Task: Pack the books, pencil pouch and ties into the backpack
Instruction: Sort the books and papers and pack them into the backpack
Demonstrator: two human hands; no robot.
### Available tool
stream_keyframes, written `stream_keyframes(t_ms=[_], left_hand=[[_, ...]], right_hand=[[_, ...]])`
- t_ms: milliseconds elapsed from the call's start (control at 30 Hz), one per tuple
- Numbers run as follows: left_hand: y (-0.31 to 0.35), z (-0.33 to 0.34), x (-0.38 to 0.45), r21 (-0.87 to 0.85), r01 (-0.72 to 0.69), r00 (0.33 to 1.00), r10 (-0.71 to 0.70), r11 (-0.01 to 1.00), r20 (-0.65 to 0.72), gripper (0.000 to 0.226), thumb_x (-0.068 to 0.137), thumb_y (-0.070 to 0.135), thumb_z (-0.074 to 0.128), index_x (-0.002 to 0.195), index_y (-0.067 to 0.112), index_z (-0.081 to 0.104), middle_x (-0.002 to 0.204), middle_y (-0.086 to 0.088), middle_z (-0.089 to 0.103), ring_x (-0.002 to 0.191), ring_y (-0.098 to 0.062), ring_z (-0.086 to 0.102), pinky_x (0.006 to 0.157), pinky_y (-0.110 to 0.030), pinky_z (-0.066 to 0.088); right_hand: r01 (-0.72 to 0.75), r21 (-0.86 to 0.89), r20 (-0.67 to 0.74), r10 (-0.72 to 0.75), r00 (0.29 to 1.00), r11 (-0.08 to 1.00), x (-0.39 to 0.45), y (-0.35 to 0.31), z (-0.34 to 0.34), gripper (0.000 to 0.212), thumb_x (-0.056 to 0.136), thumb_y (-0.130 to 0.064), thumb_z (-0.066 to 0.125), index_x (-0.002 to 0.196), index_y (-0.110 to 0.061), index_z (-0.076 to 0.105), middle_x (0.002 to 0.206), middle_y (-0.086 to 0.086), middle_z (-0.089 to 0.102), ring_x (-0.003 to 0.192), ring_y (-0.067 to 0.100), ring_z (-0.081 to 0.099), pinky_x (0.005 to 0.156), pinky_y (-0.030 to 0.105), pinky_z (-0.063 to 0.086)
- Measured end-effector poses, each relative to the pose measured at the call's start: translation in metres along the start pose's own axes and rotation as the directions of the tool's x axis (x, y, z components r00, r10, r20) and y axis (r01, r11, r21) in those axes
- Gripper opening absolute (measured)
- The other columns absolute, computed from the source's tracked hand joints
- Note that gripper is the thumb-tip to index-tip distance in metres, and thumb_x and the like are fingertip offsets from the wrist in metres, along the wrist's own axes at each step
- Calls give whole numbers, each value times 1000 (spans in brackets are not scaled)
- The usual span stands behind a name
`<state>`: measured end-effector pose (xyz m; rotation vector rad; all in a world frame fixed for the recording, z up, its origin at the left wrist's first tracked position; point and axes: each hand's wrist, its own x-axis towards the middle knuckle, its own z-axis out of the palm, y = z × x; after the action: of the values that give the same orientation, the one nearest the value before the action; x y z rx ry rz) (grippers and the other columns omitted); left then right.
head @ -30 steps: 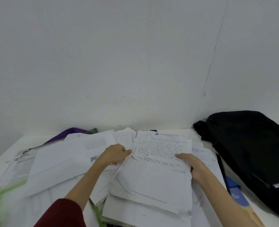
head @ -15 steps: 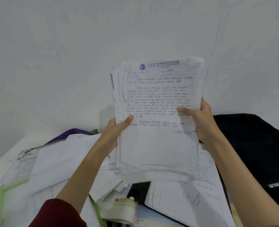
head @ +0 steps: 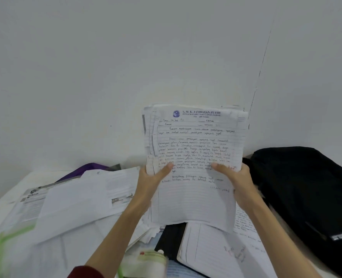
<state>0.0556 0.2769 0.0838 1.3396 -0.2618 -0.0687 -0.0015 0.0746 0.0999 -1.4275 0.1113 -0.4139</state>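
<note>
I hold a stack of handwritten lined papers (head: 196,149) upright above the table. My left hand (head: 150,181) grips its left edge and my right hand (head: 236,181) grips its right edge, thumbs on the front sheet. The black backpack (head: 302,193) lies on the table to the right, close to my right hand. Below the stack a black-covered book (head: 171,239) and a lined notebook page (head: 212,249) lie flat. A white and green pouch-like item (head: 146,263) sits at the bottom, blurred.
Loose printed sheets and booklets (head: 76,201) cover the left of the white table (head: 9,197). Something purple (head: 86,169) pokes out behind them by the wall. A green-edged plastic folder (head: 9,241) lies at the lower left. The white wall stands just behind.
Both hands lifted the paper stack off the pile and stood it upright, uncovering the black book and pouch beneath. Since half a second ago the stack has come down lower.
</note>
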Motion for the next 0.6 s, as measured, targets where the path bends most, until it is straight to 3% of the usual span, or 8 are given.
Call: stream_keyframes(t_ms=[67, 167, 333, 433, 600], left_hand=[[1, 5, 0, -3, -23, 1000, 23, 1000, -6, 69, 57, 49, 84, 116, 19, 64, 110, 2, 71, 107, -16, 64, 100, -47, 46], [3, 4, 2, -34, -39, 999, 39, 999, 12, 52, 65, 39, 79, 111, 21, 65, 109, 2, 71, 107, -14, 64, 99, -43, 47], [-23, -2, -5, 95, 50, 990, -62, 994, 124, 42, 72, 38, 74, 111, 33, 62, 113, 10, 69, 111, -10, 61, 104, -43, 43], [-32, -3, -3, 126, 49, 995, -59, 991, 77, 39, 71, 36, 71, 108, 35, 61, 109, 13, 69, 108, -6, 61, 101, -36, 46], [-39, 0, -2, 112, 18, 997, -9, 994, -76, 21, 79, 27, 71, 99, 30, 64, 96, 17, 69, 96, 0, 62, 79, -16, 49]], right_hand=[[49, 0, -20, -49, 999, 999, -1, -4, -1, 44, 61, -22, 79, 102, -11, 69, 100, 6, 73, 94, 26, 70, 88, 49, 53], [104, 24, -32, -104, 994, 994, -2, -6, -5, 41, 63, -21, 80, 102, -13, 69, 101, 6, 73, 95, 24, 70, 82, 43, 54], [10, -39, -41, -11, 999, 999, -14, 29, -5, 32, 70, -18, 78, 101, -20, 68, 100, 0, 74, 91, 19, 70, 78, 35, 54], [-18, -48, -82, 14, 997, 999, -13, 40, -3, 20, 78, -13, 73, 94, -23, 69, 94, -4, 74, 90, 17, 70, 79, 34, 54], [92, -58, -188, -101, 977, 994, -11, 44, 3, 20, 85, -16, 67, 104, -23, 64, 99, -7, 72, 92, 6, 67, 79, 24, 54]])
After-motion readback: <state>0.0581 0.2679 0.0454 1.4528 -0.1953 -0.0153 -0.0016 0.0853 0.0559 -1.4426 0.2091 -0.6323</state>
